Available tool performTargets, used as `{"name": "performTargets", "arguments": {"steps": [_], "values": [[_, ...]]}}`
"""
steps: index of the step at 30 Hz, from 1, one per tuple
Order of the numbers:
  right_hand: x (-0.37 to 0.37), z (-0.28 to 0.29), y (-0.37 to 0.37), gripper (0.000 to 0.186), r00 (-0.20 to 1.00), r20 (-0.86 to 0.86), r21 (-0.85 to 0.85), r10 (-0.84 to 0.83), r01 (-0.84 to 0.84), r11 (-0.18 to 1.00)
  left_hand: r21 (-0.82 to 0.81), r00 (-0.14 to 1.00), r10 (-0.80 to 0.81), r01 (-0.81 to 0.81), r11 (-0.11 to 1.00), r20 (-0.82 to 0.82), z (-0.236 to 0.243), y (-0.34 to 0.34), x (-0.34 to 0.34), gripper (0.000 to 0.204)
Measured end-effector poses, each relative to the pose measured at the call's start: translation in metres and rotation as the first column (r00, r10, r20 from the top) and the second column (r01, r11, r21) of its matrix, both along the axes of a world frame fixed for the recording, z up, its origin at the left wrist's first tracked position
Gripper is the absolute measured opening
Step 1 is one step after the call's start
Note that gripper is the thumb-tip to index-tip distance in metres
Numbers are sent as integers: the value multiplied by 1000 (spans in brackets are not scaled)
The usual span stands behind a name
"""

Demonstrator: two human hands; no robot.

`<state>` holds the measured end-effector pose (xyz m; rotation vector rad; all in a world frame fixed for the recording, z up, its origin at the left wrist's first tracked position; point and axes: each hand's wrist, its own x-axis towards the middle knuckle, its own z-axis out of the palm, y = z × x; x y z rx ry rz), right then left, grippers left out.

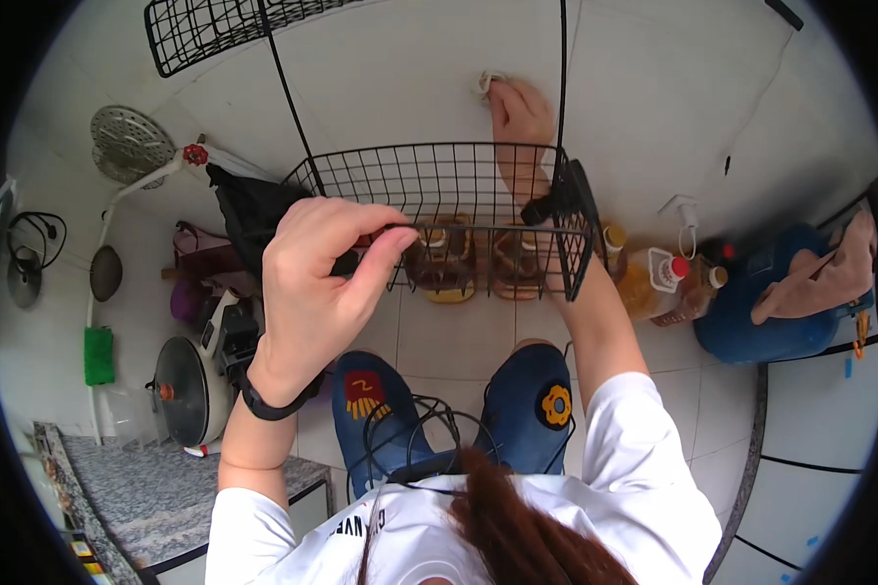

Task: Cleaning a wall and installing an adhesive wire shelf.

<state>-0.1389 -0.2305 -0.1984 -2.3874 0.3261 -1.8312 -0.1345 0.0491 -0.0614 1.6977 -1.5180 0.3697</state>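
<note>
My left hand (317, 273) pinches the front rim of a black wire basket (439, 146), which hangs on long wires at the wall (663, 88). My right arm passes behind the basket's bars, and my right hand (521, 119) is closed on a small whitish cloth (488, 83) against the wall above it. Bottles of amber liquid (439, 278) show below and through the basket. A dark clip-like object (541, 210) sits at the basket's right end, and a black bag (234, 205) lies just left of the basket.
Oil jugs (654, 292) and a blue gas cylinder (732, 327) with a pinkish cloth (824, 273) stand at right. A lidded pan (180, 390), granite counter (224, 502) and green sponge (98, 356) are at left. Another wire rack (205, 34) hangs at upper left.
</note>
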Motion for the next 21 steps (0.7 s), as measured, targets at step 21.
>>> {"name": "performTargets", "arguments": {"steps": [21], "values": [[-17, -32, 8, 10, 969, 174, 259, -173, 124, 958, 71, 996, 26, -20, 997, -87, -9, -5, 6, 9]]}}
